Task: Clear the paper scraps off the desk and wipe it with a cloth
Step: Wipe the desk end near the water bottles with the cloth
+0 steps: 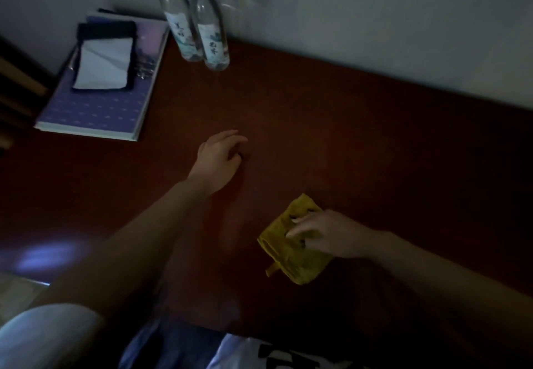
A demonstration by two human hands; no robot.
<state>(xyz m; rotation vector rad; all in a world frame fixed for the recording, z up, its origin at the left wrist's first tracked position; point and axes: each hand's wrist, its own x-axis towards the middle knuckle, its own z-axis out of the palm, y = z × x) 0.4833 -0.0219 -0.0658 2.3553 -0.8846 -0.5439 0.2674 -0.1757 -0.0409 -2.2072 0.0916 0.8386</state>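
Observation:
A folded yellow cloth lies on the dark red-brown desk, right of centre and toward the front edge. My right hand rests on top of it, fingers spread and pressing down on the fabric. My left hand lies on the bare desk near the middle, fingers loosely curled, holding nothing that I can see. No paper scraps show on the desk surface. The scene is dim.
Two clear water bottles stand at the back by the wall. At the back left lies a purple book with a black pouch and a white paper on it. A white bag shows below the desk's front edge.

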